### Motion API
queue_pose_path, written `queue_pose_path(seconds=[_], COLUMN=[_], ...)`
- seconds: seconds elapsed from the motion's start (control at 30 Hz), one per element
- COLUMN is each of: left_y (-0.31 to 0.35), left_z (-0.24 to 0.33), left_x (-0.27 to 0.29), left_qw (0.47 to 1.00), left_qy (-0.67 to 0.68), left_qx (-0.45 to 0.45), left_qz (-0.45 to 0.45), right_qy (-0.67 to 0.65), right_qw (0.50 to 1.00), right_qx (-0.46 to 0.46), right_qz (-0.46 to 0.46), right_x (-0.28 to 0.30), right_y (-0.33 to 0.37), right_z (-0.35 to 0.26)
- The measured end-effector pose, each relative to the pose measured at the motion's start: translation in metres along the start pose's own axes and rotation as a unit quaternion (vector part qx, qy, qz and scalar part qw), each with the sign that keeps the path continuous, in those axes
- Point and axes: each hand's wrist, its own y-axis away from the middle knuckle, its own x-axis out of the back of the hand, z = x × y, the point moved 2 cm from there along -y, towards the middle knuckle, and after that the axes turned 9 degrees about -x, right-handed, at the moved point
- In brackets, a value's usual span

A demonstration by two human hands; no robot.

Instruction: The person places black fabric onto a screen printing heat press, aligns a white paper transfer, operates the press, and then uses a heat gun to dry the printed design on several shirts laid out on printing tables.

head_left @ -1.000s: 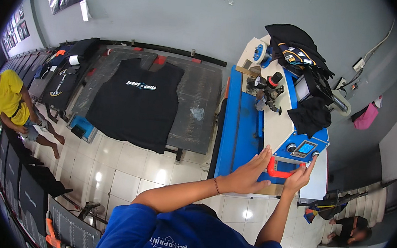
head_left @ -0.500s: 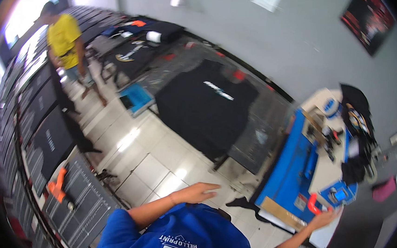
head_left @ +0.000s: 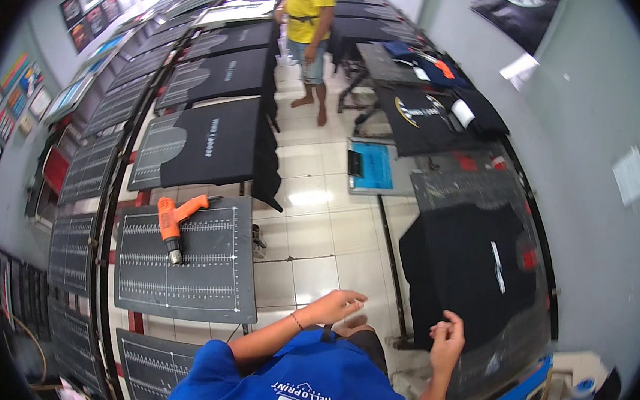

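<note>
Both hands have come off the blue workbench and its red-handled tool since a second ago, and the view has swung round to take in the long print shop. Now the left hand (head_left: 336,305) hangs over the tiled floor (head_left: 310,229), fingers loosely curled, holding nothing. The right hand (head_left: 446,339) is raised just in front of the black T-shirt (head_left: 472,276), fingertips pinched lightly together — whether anything tiny sits between them I cannot tell, and it looks empty.

That shirt lies flat, stretched over a platen on the right-hand row, presumably so its front stays smooth and square for printing. Across the aisle, more black shirts (head_left: 215,143) are dressed the same way on a left row, one after another. Nearest the left hand, a bare gridded platen (head_left: 201,281) carries only an orange cordless drill (head_left: 172,222), lying on its side near the top edge — parked flat where it cannot roll.

Further up the right row sits a blue-centred screen frame (head_left: 374,167) lying flat, its shallow well apparently holding nothing else; beyond it, a table with folded dark garments and a white roll (head_left: 461,112). At the far end stands a person in a yellow shirt (head_left: 309,0), well apart.
</note>
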Motion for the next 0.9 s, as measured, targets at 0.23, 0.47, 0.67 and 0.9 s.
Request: queue_pose_path(seconds=[0.23,0.47,0.67,0.9], left_y=[-0.018,0.016,0.145,0.314], left_z=[-0.083,-0.119,-0.117,-0.097], left_x=[0.087,0.203,0.153,0.036], left_qw=[0.970,0.677,0.451,0.109], left_qy=[-0.006,0.242,-0.054,-0.144], left_qx=[0.061,0.168,0.255,0.270], left_qz=[0.236,0.675,0.854,0.946], right_qy=[0.155,0.232,0.257,0.173], right_qw=[0.948,0.858,0.755,0.594], right_qx=[-0.009,0.096,0.234,0.181], right_qz=[-0.277,-0.448,-0.556,-0.765], right_x=[-0.118,-0.259,-0.398,-0.543], right_y=[-0.128,-0.288,-0.338,-0.176], right_z=[0.016,-0.048,-0.154,-0.190])
